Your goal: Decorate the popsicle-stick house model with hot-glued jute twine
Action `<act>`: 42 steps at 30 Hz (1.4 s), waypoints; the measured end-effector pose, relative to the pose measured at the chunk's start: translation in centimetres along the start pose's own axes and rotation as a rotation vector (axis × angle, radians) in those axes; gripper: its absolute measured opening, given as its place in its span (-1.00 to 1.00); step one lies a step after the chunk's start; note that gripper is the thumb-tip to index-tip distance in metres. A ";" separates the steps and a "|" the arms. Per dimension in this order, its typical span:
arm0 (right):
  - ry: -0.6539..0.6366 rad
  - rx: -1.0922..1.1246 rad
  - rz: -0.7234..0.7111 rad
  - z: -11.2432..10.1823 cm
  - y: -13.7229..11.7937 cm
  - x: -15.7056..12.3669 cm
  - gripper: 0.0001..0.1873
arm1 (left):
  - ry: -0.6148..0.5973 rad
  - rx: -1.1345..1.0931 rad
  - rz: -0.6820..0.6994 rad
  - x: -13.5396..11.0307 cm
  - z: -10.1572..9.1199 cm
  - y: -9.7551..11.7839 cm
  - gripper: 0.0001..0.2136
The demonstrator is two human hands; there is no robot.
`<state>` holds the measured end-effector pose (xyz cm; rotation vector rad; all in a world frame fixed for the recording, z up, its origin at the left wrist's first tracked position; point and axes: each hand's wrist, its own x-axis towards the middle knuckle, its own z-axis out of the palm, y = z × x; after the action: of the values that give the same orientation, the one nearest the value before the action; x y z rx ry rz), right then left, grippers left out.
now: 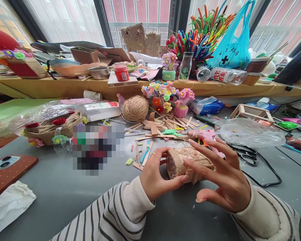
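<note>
A jar wrapped in jute twine and wooden sticks (190,162) lies on its side on the grey table, its round end facing left. Small red-centred twine rosettes decorate its upper side. My left hand (158,175) grips the jar's left end, thumb at the front and fingers behind. Over the jar's right part hovers my right hand (223,175), fingers spread apart, with a fingertip at or very near the twine band. Whether that fingertip touches cannot be made out. Just behind the jar sits a pink glue gun (209,134), partly hidden by my right fingers.
Loose craft sticks (165,125) and a ball of twine (135,108) lie behind the jar. Black-handled scissors (248,155) and a black cable (273,184) are at right. A phone (12,170) and crumpled tissue (10,207) lie at left. A crowded shelf (90,87) runs along the back.
</note>
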<state>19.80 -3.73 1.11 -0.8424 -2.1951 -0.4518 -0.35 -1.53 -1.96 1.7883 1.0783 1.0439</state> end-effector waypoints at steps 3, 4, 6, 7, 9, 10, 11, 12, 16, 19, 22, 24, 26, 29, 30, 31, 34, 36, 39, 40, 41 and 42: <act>-0.020 -0.003 -0.013 0.0 0.1 -0.1 -0.41 | 0.002 0.003 0.005 0.0 0.0 0.1 -0.39; -0.030 -0.006 -0.018 0.0 0.2 -0.1 -0.41 | -0.002 0.004 0.000 0.0 0.0 0.1 -0.39; -0.047 -0.009 -0.031 0.0 0.3 -0.1 -0.41 | -0.007 0.003 -0.009 0.1 -0.1 0.2 -0.39; -0.048 -0.009 -0.031 0.0 0.3 -0.2 -0.40 | -0.006 0.001 -0.009 0.0 -0.1 0.2 -0.39; -0.044 -0.003 -0.026 -0.1 0.4 -0.1 -0.41 | 0.002 -0.003 0.002 0.0 -0.1 0.1 -0.39; -0.039 0.002 -0.022 -0.1 0.5 -0.1 -0.41 | 0.006 -0.005 0.009 0.0 -0.1 0.1 -0.39; -0.030 0.004 -0.015 -0.2 0.5 -0.1 -0.44 | 0.010 -0.006 0.013 0.0 -0.1 0.1 -0.39; -0.018 0.003 -0.001 -0.3 0.6 0.0 -0.49 | 0.010 -0.006 0.013 0.0 -0.1 0.0 -0.39; 0.040 -0.018 0.096 -0.7 0.9 0.2 -0.79 | -0.007 -0.020 -0.003 0.0 0.0 0.0 -0.39; 0.062 -0.012 0.110 -1.0 1.2 0.3 -0.84 | -0.008 -0.026 0.010 0.1 0.0 0.0 -0.39; 0.062 -0.005 0.108 -1.3 1.6 0.3 -0.86 | -0.001 -0.028 0.023 0.0 -0.1 0.0 -0.39; 0.061 -0.004 0.112 -1.3 1.8 0.2 -0.88 | 0.000 -0.020 0.032 0.0 -0.1 0.0 -0.39; 0.056 -0.001 0.118 -1.4 2.0 0.1 -0.90 | 0.014 0.009 0.081 -0.1 -0.1 0.0 -0.41; 0.055 0.007 0.117 -1.4 2.1 0.0 -0.90 | 0.019 0.070 0.199 -0.1 -0.1 -0.1 -0.51; 0.058 0.005 0.123 -1.3 2.1 0.0 -0.90 | 0.012 0.087 0.230 -0.1 -0.1 -0.2 -0.54; 0.063 0.003 0.133 -1.3 2.1 -0.1 -0.89 | 0.006 0.107 0.260 -0.1 -0.1 -0.3 -0.58; 0.078 -0.008 0.170 -1.1 2.1 -0.2 -0.89 | 0.006 0.177 0.331 -0.1 -0.1 -0.4 -0.65; 0.080 -0.011 0.178 -1.0 2.1 -0.2 -0.90 | 0.009 0.210 0.356 -0.1 -0.1 -0.4 -0.67; 0.069 -0.014 0.175 -1.0 2.2 -0.2 -0.90 | -0.002 0.210 0.360 -0.2 -0.1 -0.4 -0.68; 0.068 -0.016 0.173 -1.0 2.2 -0.2 -0.91 | -0.006 0.204 0.358 -0.2 -0.1 -0.4 -0.69; 0.068 -0.018 0.170 -1.0 2.3 -0.2 -0.91 | -0.011 0.197 0.354 -0.2 -0.1 -0.4 -0.69; 0.068 -0.022 0.170 -1.0 2.3 -0.2 -0.91 | -0.016 0.191 0.349 -0.2 -0.1 -0.3 -0.70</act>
<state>22.00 -2.71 1.76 -1.0017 -2.0403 -0.4146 -0.61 -1.54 -2.26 2.1906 0.8985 1.1587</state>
